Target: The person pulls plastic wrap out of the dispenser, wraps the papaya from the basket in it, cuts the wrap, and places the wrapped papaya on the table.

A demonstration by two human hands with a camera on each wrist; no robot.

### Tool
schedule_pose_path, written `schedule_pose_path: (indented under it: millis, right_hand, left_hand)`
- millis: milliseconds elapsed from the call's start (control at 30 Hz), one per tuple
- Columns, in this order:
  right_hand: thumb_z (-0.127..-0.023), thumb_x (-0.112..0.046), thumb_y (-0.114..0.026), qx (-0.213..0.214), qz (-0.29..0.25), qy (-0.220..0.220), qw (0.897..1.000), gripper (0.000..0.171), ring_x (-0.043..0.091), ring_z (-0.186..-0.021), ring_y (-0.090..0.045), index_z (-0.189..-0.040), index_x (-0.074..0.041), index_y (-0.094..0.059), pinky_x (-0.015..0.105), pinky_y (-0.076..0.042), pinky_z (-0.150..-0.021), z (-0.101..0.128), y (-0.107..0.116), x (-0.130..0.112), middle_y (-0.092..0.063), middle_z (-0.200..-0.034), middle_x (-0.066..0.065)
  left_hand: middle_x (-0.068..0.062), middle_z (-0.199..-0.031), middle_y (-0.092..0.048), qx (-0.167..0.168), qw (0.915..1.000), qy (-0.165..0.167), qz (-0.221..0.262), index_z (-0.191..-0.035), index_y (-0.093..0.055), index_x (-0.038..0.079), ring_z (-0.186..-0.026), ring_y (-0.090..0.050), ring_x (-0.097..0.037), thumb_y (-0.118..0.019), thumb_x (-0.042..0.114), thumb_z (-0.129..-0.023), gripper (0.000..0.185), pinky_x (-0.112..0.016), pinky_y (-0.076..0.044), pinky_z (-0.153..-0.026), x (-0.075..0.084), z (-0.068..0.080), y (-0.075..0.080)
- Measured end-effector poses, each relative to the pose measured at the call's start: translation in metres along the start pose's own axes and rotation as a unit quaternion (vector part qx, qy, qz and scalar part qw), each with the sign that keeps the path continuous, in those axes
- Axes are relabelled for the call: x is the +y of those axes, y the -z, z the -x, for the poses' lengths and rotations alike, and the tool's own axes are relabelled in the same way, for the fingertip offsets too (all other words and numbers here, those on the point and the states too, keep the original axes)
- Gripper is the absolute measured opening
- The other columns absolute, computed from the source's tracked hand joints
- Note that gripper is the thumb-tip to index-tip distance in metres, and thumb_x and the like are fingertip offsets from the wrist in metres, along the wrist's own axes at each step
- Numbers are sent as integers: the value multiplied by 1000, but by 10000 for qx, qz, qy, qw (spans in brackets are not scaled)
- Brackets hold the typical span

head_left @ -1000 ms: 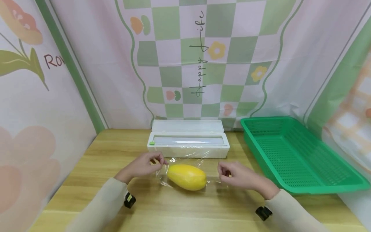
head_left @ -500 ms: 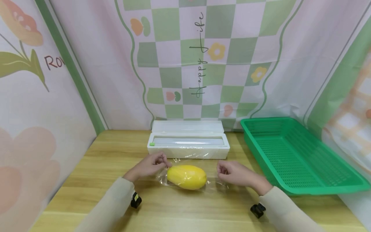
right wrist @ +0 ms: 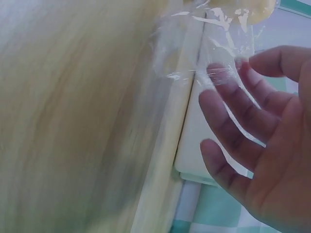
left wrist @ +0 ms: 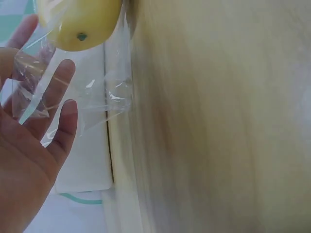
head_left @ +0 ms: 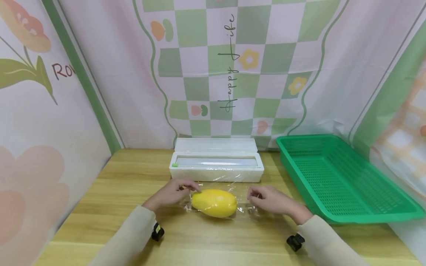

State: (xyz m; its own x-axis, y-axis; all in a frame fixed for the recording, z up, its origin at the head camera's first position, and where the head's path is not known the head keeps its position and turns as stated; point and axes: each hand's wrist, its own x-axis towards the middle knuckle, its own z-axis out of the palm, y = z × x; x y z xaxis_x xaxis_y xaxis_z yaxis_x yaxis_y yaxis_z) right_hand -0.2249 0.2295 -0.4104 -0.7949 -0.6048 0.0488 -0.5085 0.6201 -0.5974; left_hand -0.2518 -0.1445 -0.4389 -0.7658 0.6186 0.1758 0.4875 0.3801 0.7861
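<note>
Both hands' grips on cling film (head_left: 244, 210); fingers loosely spread beside mango (head_left: 214, 203)

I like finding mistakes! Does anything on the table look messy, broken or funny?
Nothing is broken or spilled. The only untidy thing is the clear wrap around the yellow fruit: it lies crinkled, with loose ends at the left hand and right hand.

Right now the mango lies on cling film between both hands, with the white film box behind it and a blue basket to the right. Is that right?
Not quite: the basket is green, not blue, as the head view shows. The rest holds: the mango lies on cling film between the left hand and right hand, with the white film box behind it.
</note>
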Motion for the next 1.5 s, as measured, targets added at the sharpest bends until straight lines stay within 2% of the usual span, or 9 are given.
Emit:
schedule_pose_path:
  millis: [100,167,333,433,667,833,967,1267,1500]
  right_hand:
    - [-100,-16,-61,530,212,-50,9984,13,15,-92,-61,-108,-9,-67,38,-56,-82,-1,-4,-4,-68,-101,0]
    - [-97,-12,-64,1101,440,459,9919,15,18,-98,-63,-110,-9,-69,43,-56,-86,-2,-9,-11,-69,-107,0]
    - [-86,-5,-72,2024,1041,2549,9398,22,20,-100,-66,-108,-10,-72,44,-56,-86,-6,-22,-29,-72,-108,2]
    - [-83,-11,-77,1914,1329,2931,9273,28,20,-102,-67,-111,-10,-73,45,-56,-87,-7,-30,-34,-72,-113,5]
    - [-78,-28,-84,1605,1862,2396,9392,51,25,-110,-65,-122,-7,-68,47,-54,-92,-8,-43,-41,-67,-126,10]
    - [-78,-26,-85,1497,1682,2075,9520,54,25,-114,-63,-125,-8,-65,45,-53,-95,-10,-45,-39,-65,-128,9]
    - [-79,-26,-85,1381,1607,1904,9586,55,25,-116,-62,-127,-9,-64,44,-52,-97,-11,-46,-39,-64,-130,9]
    - [-79,-24,-85,1346,1390,1515,9693,65,29,-119,-59,-134,-4,-56,44,-51,-98,-13,-49,-39,-59,-134,14]
    - [-76,-11,-87,1220,841,657,9868,77,35,-123,-55,-141,-4,-46,49,-47,-102,-19,-58,-42,-52,-137,18]
  left_hand:
    - [11,-113,-68,29,10000,54,-38,-114,-74,25,-102,-61,-16,-55,3,-99,33,-35,-53,-85,-2,0,-2]
    - [12,-112,-67,51,9999,89,-17,-113,-73,27,-101,-60,-14,-55,3,-98,34,-35,-53,-85,-2,0,-2]
    - [11,-112,-67,97,9999,92,-4,-113,-74,28,-99,-60,-14,-55,2,-96,35,-35,-54,-83,0,1,-5]
    - [9,-113,-67,117,9999,87,-42,-114,-73,27,-99,-60,-15,-55,5,-98,33,-35,-54,-83,1,2,-6]
    - [12,-121,-65,354,9937,-145,-1051,-115,-72,25,-116,-57,-12,-60,27,-101,18,-41,-47,-100,11,4,-8]
    - [7,-122,-66,743,9626,-1138,-2343,-115,-72,22,-116,-56,-13,-71,31,-93,23,-41,-45,-102,25,1,-14]
    - [4,-119,-68,714,9477,-1719,-2592,-117,-71,17,-112,-60,-13,-75,26,-90,29,-35,-48,-100,37,1,-19]
    - [3,-128,-64,406,9479,-1254,-2898,-127,-66,16,-118,-58,-12,-75,40,-90,45,-29,-47,-102,39,5,-26]
    - [3,-135,-59,317,9531,-997,-2840,-137,-57,16,-122,-56,-15,-83,44,-81,68,-32,-44,-106,36,1,-31]
